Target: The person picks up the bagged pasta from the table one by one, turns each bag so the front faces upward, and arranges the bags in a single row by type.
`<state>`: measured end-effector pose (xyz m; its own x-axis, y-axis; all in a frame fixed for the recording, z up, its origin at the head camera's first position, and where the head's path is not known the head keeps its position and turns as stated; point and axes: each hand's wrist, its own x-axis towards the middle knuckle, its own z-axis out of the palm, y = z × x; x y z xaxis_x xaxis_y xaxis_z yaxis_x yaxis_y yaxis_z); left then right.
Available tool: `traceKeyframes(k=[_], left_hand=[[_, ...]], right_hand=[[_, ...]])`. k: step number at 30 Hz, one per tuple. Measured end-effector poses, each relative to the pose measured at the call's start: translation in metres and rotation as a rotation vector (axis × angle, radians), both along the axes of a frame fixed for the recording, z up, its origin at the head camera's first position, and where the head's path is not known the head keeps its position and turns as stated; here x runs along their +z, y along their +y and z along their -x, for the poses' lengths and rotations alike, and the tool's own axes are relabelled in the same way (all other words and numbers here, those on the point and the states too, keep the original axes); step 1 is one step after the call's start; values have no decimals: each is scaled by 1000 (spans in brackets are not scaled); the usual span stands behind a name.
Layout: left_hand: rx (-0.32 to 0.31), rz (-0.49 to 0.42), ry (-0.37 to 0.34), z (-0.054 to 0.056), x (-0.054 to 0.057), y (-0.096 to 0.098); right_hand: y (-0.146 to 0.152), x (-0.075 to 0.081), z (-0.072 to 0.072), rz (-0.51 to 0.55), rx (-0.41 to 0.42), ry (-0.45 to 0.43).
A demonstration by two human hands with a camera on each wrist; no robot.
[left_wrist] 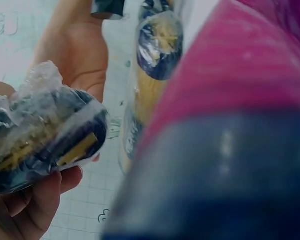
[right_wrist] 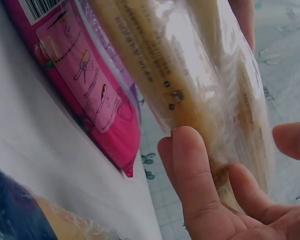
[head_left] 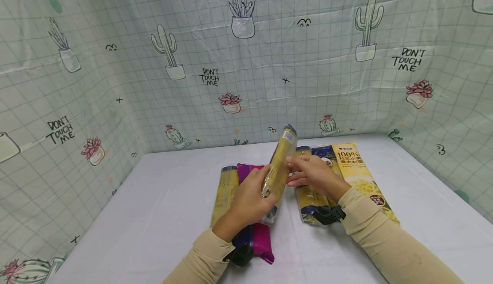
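A: Your left hand [head_left: 252, 196] grips the noodle pack [head_left: 280, 160], your fingers and thumb curled round its lower part. The pack is tilted, its upper end leaning toward the right in the head view.

B: Your right hand [head_left: 316, 173] is at the pack's other side. Your fingers are loosely spread, and some of them touch the clear wrapper; in the right wrist view one fingertip stands apart from it.

A: So the firm hold is in your left. The pack is in the middle of your work area, between your hands, its upper part raised above the table [head_left: 161, 215]. Whether its lower end touches anything beneath, you cannot tell from here.

B: Beneath your left hand lies the magenta pack [head_left: 262, 243], partly hidden by that hand and by the noodle pack. Just beside it, on the left, lies the pale pack [head_left: 225, 190], with a dark blue upper end.

A: On your right, the banded pack [head_left: 313, 200], the blue pack [head_left: 322, 152] and the yellow bag [head_left: 356, 166] lie side by side in that order. Your right hand and forearm cover parts of them.
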<state>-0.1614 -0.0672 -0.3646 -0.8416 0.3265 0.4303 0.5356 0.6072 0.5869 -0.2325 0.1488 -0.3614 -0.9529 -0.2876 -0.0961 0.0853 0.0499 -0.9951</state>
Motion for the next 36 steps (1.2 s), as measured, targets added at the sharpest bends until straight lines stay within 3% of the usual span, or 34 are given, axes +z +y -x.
traceKeyframes(k=[16, 23, 26, 30, 36], left_hand=[[-35, 490, 393, -5, -1, 2], [-42, 574, 561, -7, -2, 5], [-40, 579, 590, -7, -2, 5], [-45, 561, 576, -7, -2, 4], [-65, 502, 482, -8, 2, 2]], right_hand=[[-1, 3, -1, -10, -13, -70], [-2, 2, -1, 13, -17, -43], [-4, 3, -1, 32, -31, -33], [-7, 3, -2, 66, -62, -41], [-9, 3, -2, 87, -109, -38]])
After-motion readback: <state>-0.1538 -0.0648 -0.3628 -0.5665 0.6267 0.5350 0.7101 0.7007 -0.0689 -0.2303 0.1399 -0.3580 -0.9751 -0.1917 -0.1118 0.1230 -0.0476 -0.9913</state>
